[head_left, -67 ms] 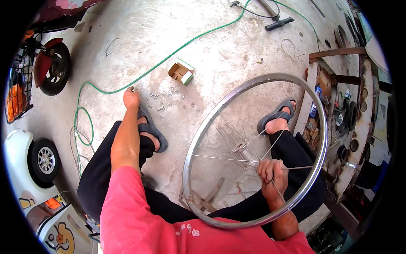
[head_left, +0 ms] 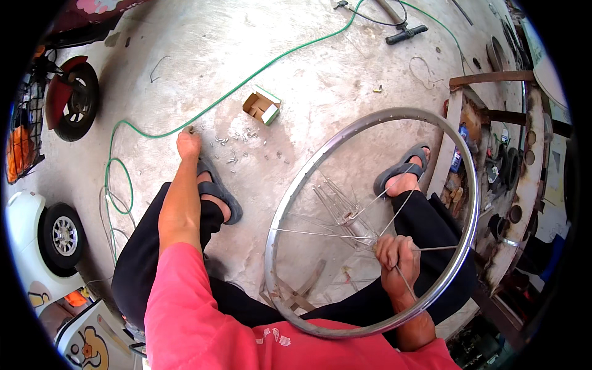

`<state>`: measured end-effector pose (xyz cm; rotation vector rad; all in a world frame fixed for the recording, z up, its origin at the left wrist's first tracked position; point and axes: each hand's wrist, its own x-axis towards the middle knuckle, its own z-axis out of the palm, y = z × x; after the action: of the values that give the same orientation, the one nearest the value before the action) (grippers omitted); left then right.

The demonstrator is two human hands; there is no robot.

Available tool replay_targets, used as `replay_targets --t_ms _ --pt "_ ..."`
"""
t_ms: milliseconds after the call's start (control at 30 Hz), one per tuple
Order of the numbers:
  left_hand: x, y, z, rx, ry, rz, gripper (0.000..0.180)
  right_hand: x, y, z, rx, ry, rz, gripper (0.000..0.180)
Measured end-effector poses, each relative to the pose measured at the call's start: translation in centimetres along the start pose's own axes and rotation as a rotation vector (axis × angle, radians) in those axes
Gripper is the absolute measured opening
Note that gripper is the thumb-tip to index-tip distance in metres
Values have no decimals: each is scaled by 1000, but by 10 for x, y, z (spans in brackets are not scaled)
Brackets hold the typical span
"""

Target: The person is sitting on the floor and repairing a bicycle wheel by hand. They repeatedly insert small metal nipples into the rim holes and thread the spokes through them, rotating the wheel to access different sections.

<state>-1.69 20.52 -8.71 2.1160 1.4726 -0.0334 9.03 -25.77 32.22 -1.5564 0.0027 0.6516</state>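
Observation:
A bare metal bicycle wheel rim leans over my right leg, its lower edge against my shirt. A few thin spokes run from the hub to the rim, and more loose spokes fan out from the hub. My right hand is closed round a spoke beside the hub, inside the rim. Down at the floor, my left hand has its fingers drawn together; whatever they hold is hidden. Small silvery metal pieces, likely spoke nipples, lie scattered to its right.
Beyond the metal pieces sits an opened small cardboard box. A green hose crosses the floor behind it. A floor pump lies far right. A rusty metal rack stands close on the right; parked scooters with wheels line the left.
The view has shifted very slightly. Both hands keep their places, the left by the metal pieces and the right on the spoke.

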Motion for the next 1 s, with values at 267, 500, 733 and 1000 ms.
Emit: replay_targets --t_ms 267,500,733,1000 --pt "5 13 -1 67 -27 45 27 5 2 0 25 24 -8 45" --pt "8 36 6 18 9 106 22 7 -1 1 -74 -30 -44 51" --pt "0 38 11 64 9 92 25 9 -3 -5 -58 -30 -25 47" --pt "-14 38 9 -2 30 149 23 2 2 -7 -24 -14 -23 47"
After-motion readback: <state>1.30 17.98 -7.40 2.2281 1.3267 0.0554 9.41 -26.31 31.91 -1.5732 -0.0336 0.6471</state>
